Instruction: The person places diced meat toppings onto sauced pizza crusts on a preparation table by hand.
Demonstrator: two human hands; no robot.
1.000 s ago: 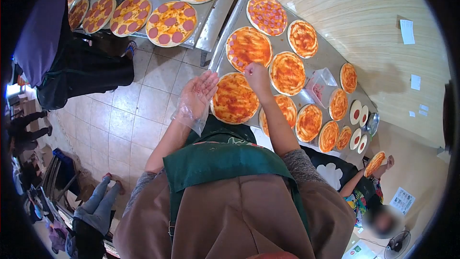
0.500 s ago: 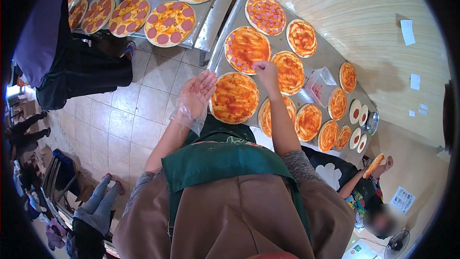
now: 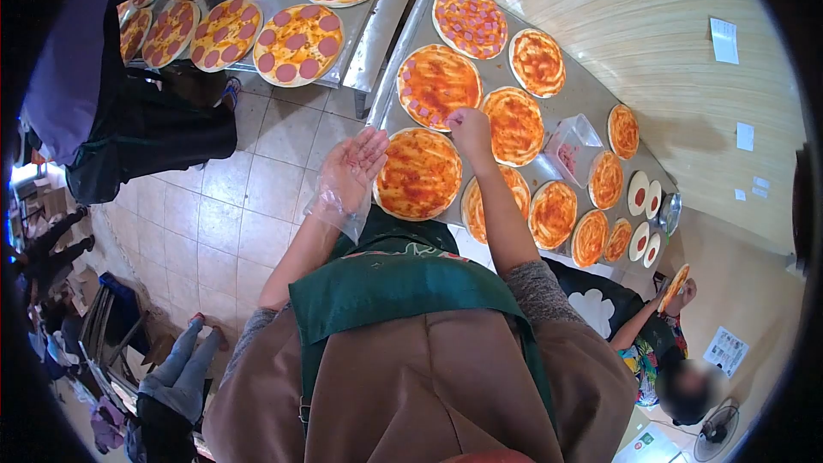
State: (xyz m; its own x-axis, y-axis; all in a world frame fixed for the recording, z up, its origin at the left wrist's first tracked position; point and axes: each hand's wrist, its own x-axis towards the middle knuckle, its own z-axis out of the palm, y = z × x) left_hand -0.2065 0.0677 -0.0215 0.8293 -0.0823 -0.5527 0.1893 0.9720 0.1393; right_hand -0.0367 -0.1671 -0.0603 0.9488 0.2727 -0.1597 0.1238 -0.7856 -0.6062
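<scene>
My left hand (image 3: 354,167) is palm up with its fingers spread, left of the nearest sauced pizza (image 3: 417,174). Clear plastic wraps its wrist and lower palm; whether small bits lie in the palm, I cannot tell. My right hand (image 3: 470,130) has its fingertips pinched at the lower right edge of a sauced pizza (image 3: 441,77); what they hold is too small to name. Pink cubes lie along that pizza's left and lower edge. Above it sits a pizza covered with pink cubes (image 3: 470,23). A clear tub (image 3: 573,150) with pink bits stands to the right.
Several other sauced pizzas (image 3: 513,126) cover the metal table (image 3: 491,75). At upper left, another table (image 3: 364,43) carries pizzas with round slices (image 3: 298,45). A person (image 3: 86,77) stands at left. At lower right, a co-worker (image 3: 639,347) holds a sauced base (image 3: 675,289).
My right hand has shifted slightly right along the pizza's lower edge, its fingers now pinched there. More pink cubes show on that edge. The co-worker's base has tilted. My left hand is nearly still.
</scene>
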